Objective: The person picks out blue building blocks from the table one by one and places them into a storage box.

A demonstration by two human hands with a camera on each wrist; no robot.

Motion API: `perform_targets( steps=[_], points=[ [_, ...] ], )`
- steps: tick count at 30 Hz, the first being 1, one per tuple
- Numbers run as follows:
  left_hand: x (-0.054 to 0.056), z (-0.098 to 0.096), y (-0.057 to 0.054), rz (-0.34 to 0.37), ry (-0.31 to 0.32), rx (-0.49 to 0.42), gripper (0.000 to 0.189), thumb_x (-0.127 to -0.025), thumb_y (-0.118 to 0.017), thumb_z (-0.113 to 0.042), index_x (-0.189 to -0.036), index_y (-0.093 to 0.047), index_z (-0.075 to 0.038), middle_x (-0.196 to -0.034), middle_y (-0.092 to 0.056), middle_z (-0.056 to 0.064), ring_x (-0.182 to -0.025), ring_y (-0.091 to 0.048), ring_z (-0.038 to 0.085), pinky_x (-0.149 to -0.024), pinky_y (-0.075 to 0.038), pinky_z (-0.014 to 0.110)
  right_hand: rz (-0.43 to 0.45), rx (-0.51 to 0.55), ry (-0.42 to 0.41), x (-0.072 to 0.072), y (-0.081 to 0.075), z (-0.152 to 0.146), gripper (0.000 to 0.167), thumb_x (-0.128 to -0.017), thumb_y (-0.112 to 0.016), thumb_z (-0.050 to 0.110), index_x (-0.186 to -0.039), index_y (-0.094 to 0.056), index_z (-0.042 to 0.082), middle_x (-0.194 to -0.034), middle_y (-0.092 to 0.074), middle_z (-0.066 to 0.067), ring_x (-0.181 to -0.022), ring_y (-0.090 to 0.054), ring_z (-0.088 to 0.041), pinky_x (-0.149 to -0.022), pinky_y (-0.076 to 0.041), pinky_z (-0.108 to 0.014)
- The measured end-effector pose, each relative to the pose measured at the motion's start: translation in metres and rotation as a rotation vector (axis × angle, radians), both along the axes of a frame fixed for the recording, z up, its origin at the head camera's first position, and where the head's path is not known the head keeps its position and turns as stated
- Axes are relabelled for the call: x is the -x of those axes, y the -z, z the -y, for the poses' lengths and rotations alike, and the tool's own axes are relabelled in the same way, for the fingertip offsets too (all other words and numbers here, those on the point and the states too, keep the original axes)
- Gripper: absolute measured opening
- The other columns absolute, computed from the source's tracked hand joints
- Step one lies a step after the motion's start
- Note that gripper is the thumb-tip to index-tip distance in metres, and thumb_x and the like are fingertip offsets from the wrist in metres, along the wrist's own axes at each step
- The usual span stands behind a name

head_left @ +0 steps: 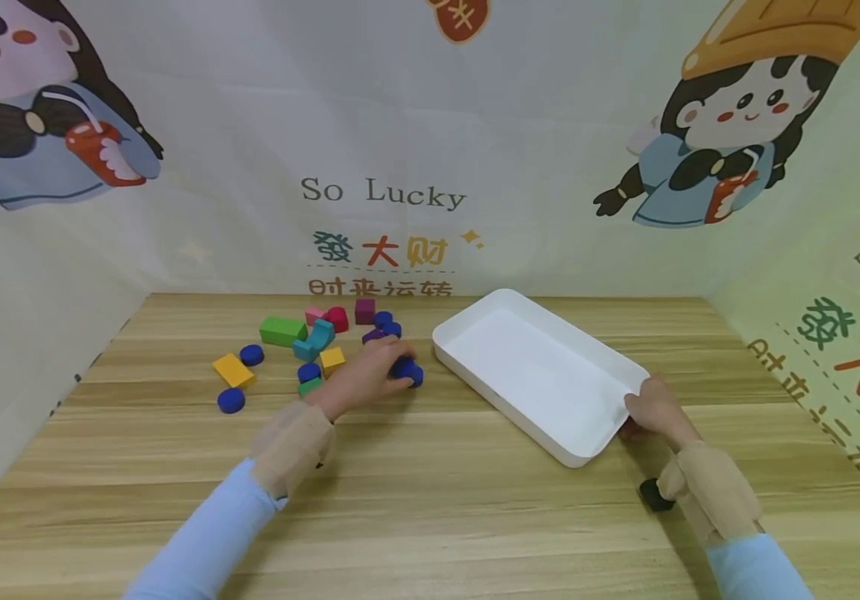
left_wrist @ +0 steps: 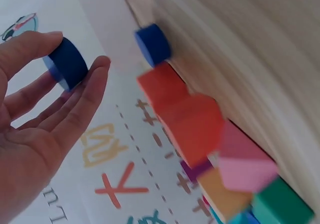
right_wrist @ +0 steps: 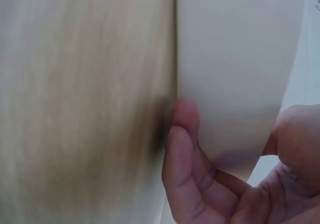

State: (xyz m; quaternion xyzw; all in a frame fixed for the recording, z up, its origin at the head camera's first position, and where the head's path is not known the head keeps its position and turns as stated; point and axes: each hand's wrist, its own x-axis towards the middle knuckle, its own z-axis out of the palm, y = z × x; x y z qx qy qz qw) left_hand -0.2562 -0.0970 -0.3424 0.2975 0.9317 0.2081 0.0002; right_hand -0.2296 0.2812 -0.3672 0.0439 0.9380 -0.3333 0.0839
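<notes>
My left hand [head_left: 370,371] pinches a short blue cylinder block [left_wrist: 70,63] between thumb and fingers, at the right side of a group of coloured blocks. In the left wrist view, the left hand [left_wrist: 45,108] keeps this cylinder apart from another blue cylinder [left_wrist: 153,44] standing on the table. A shallow white rectangular tray [head_left: 535,367] lies at an angle to the right of the blocks, with nothing inside. My right hand [head_left: 655,410] grips the near right end of the tray, thumb at the rim and fingers [right_wrist: 180,159] against the outer wall.
Left of the tray lie a green block [head_left: 283,332], a teal curved block [head_left: 315,340], a purple cube [head_left: 365,312], yellow blocks [head_left: 233,371] and several blue cylinders [head_left: 231,401]. A printed cloth wall [head_left: 250,150] rises behind the wooden table [head_left: 415,517]. A small black object [head_left: 657,495] sits beside the right wrist.
</notes>
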Motion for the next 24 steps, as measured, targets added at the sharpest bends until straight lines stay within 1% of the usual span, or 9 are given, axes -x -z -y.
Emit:
perform_targets(
  steps=[2,3,5,6,8,11,17,19,24],
  points=[
    [0.001,-0.006,-0.002,-0.025,0.014,-0.03,0.033,-0.082,-0.063,-0.013,-0.111,-0.056,0.001,-0.107,-0.055,0.013,-0.098,-0.051,0.026,-0.09,-0.043,0.038,0.02,0.056,0.014,-0.001,0.0,0.001,0.05,-0.082,-0.033,0.001,-0.11,-0.013,-0.036,-0.089,-0.042,-0.041,-0.045,-0.058,-0.017,-0.05,-0.051,-0.027],
    [0.002,-0.009,-0.002,-0.047,0.031,-0.046,0.032,-0.082,-0.064,-0.012,-0.109,-0.056,0.002,-0.105,-0.056,0.014,-0.097,-0.052,0.026,-0.089,-0.043,0.038,0.041,0.102,0.026,-0.002,0.001,0.001,0.052,-0.084,-0.033,0.001,-0.112,-0.008,-0.034,-0.082,-0.047,-0.037,-0.04,-0.055,-0.013,-0.046,-0.05,-0.024],
    [0.003,-0.016,-0.002,-0.075,0.056,-0.077,0.03,-0.081,-0.064,-0.01,-0.107,-0.057,0.002,-0.103,-0.056,0.014,-0.096,-0.052,0.025,-0.088,-0.044,0.037,0.071,0.149,0.042,-0.003,0.0,0.003,0.051,-0.086,-0.033,0.001,-0.113,-0.007,-0.032,-0.065,-0.054,-0.025,-0.04,-0.055,-0.012,-0.046,-0.05,-0.026],
    [0.005,-0.019,-0.002,-0.09,0.067,-0.083,0.029,-0.08,-0.064,-0.01,-0.106,-0.057,0.002,-0.103,-0.057,0.014,-0.095,-0.053,0.025,-0.088,-0.044,0.036,0.081,0.171,0.045,-0.005,0.0,0.003,0.05,-0.086,-0.034,0.001,-0.113,-0.006,-0.032,-0.058,-0.055,-0.019,-0.04,-0.055,-0.012,-0.046,-0.05,-0.026],
    [0.007,-0.026,-0.001,-0.104,0.091,-0.089,0.028,-0.08,-0.065,-0.009,-0.105,-0.058,0.003,-0.101,-0.057,0.015,-0.093,-0.054,0.025,-0.085,-0.046,0.035,0.096,0.185,0.044,-0.007,0.0,0.005,0.049,-0.086,-0.034,0.001,-0.112,-0.007,-0.031,-0.051,-0.056,-0.011,-0.039,-0.055,-0.012,-0.045,-0.05,-0.026],
    [0.01,-0.036,0.001,-0.085,0.103,-0.074,0.029,-0.08,-0.065,-0.009,-0.105,-0.058,0.002,-0.101,-0.057,0.014,-0.091,-0.055,0.024,-0.084,-0.046,0.033,0.107,0.208,0.042,-0.01,-0.001,0.006,0.047,-0.086,-0.033,0.001,-0.11,-0.008,-0.03,-0.049,-0.056,-0.008,-0.039,-0.055,-0.011,-0.045,-0.05,-0.026],
    [0.018,-0.055,0.004,0.021,0.09,-0.049,0.031,-0.081,-0.063,-0.009,-0.11,-0.056,0.001,-0.105,-0.058,0.013,-0.093,-0.054,0.023,-0.088,-0.044,0.033,0.126,0.222,0.052,-0.015,-0.001,0.009,0.043,-0.086,-0.033,0.002,-0.108,-0.009,-0.027,-0.05,-0.056,-0.007,-0.039,-0.055,-0.01,-0.046,-0.05,-0.025],
    [0.02,-0.059,0.005,0.028,0.096,-0.039,0.033,-0.082,-0.063,-0.01,-0.111,-0.055,0.003,-0.106,-0.058,0.014,-0.094,-0.054,0.023,-0.088,-0.044,0.033,0.129,0.226,0.049,-0.016,-0.002,0.009,0.044,-0.086,-0.033,0.001,-0.108,-0.008,-0.027,-0.051,-0.057,-0.008,-0.04,-0.055,-0.011,-0.046,-0.05,-0.025],
    [0.025,-0.07,0.005,0.001,0.115,0.009,0.031,-0.081,-0.062,-0.01,-0.107,-0.057,0.006,-0.103,-0.059,0.016,-0.092,-0.054,0.023,-0.086,-0.045,0.032,0.123,0.222,0.043,-0.019,-0.002,0.009,0.045,-0.086,-0.033,0.002,-0.108,-0.008,-0.028,-0.051,-0.057,-0.008,-0.04,-0.055,-0.01,-0.046,-0.05,-0.025]
  ],
)
